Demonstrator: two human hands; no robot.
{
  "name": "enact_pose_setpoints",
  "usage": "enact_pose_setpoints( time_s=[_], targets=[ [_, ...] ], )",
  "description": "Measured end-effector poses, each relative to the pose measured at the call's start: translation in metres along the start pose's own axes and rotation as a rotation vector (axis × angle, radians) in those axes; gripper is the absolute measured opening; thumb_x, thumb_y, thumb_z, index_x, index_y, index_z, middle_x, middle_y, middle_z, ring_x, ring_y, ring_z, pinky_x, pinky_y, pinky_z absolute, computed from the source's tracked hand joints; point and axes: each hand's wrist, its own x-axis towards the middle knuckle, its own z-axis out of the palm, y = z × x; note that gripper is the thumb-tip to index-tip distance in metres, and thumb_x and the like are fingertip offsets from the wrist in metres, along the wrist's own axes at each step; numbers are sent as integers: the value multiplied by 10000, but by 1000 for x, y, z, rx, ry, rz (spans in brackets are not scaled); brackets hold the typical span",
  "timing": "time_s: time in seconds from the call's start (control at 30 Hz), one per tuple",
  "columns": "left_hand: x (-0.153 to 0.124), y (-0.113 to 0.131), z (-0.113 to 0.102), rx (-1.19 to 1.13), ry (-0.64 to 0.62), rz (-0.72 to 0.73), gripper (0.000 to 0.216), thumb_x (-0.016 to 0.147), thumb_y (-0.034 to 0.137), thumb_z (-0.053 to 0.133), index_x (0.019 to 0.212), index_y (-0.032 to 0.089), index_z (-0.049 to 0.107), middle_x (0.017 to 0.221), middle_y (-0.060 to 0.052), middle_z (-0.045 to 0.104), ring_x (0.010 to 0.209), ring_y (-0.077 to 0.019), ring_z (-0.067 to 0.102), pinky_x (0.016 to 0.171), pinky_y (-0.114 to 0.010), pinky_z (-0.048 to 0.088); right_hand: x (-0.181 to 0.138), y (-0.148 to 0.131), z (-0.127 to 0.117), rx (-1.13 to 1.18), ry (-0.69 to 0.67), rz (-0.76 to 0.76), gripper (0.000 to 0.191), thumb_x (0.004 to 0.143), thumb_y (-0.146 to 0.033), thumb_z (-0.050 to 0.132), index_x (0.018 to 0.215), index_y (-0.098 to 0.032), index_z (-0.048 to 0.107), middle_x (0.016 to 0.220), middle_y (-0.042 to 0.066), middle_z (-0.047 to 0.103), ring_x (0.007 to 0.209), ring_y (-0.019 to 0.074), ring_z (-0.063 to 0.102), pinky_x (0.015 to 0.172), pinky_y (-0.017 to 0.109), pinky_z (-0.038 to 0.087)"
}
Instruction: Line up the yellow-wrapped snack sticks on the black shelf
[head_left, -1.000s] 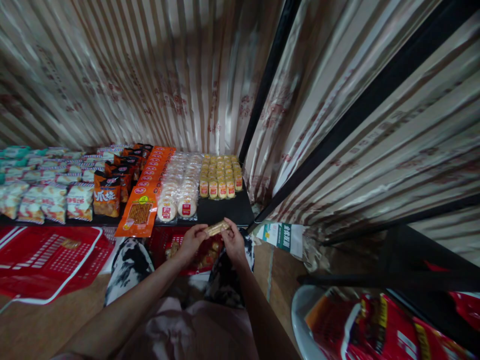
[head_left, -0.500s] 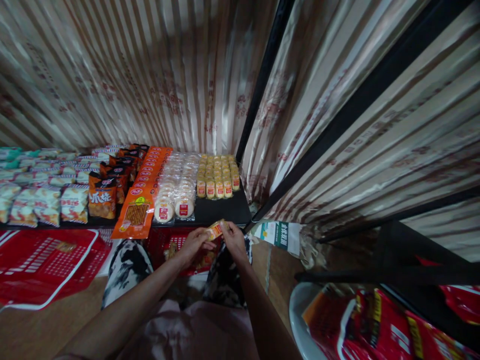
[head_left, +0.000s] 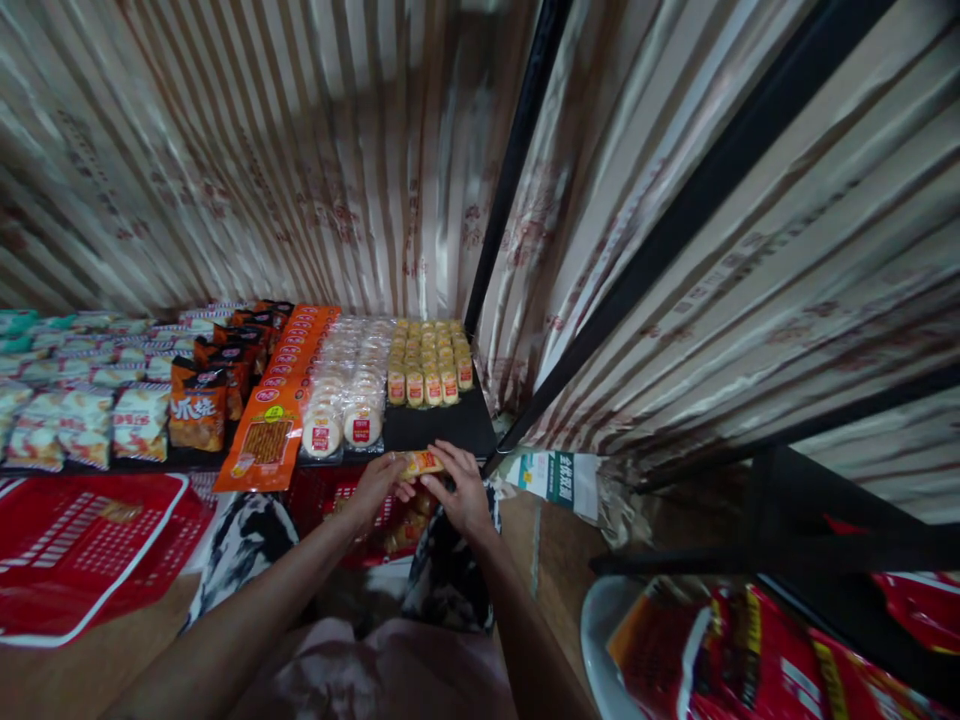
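Between my two hands I hold a small yellow snack packet (head_left: 422,462) with a red and orange label. My left hand (head_left: 381,487) pinches its left end, and my right hand (head_left: 459,487) has its fingers over the right end. Both hands are just in front of the black shelf (head_left: 439,428), above a red basket (head_left: 352,480) with similar packets inside, partly hidden by my arms. On the shelf beyond stand rows of small yellow packets (head_left: 427,385) with red labels. Left of them lie round white wrapped crackers (head_left: 341,425).
Orange snack bags (head_left: 264,440), dark orange bags (head_left: 197,405) and white bags (head_left: 86,425) line the shelf leftward. Another red basket (head_left: 82,560) sits low left. Black posts (head_left: 517,170) and a striped curtain (head_left: 337,150) enclose the shelf. Red packages (head_left: 780,650) fill a white tub (head_left: 600,640).
My right hand has closed further over the packet, which has turned more level and shifted slightly left. The whole view has shifted a little.
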Motion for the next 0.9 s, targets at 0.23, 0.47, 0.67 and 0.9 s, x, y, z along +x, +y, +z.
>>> enact_pose_setpoints(
  time_s=[0.23, 0.47, 0.67, 0.9],
  targets=[
    [11, 8, 3, 178, -14, 4, 364, 693, 491, 569, 716, 131, 530, 469, 53, 511, 400, -78, 494, 418, -184, 369, 1, -1, -6, -169, -122, -20, 425, 791, -358, 581, 1182, -191, 580, 1052, 79, 617, 974, 215, 517, 887, 354, 434],
    [23, 10, 7, 251, -48, -11, 411, 662, 544, 580, 695, 139, 517, 498, 58, 491, 408, -69, 480, 410, -185, 351, 3, 3, -2, -24, -145, 56, 438, 791, -310, 558, 1213, -195, 531, 1072, 75, 580, 879, 163, 579, 820, 291, 478],
    [28, 25, 21, 165, -42, 15, 369, 744, 498, 544, 799, 133, 551, 703, -2, 578, 553, -77, 551, 522, -194, 439, 14, 11, 8, -2, 76, 218, 367, 805, -323, 518, 1124, -147, 562, 1017, 97, 567, 590, 113, 546, 659, 275, 499],
    [36, 19, 33, 373, -25, 33, 239, 807, 227, 474, 1008, 129, 560, 893, -64, 590, 738, -123, 581, 576, -201, 475, 50, 35, 11, -78, 274, 324, 449, 832, -382, 451, 1173, -97, 515, 995, 135, 560, 538, 119, 535, 655, 309, 484]
  ],
)
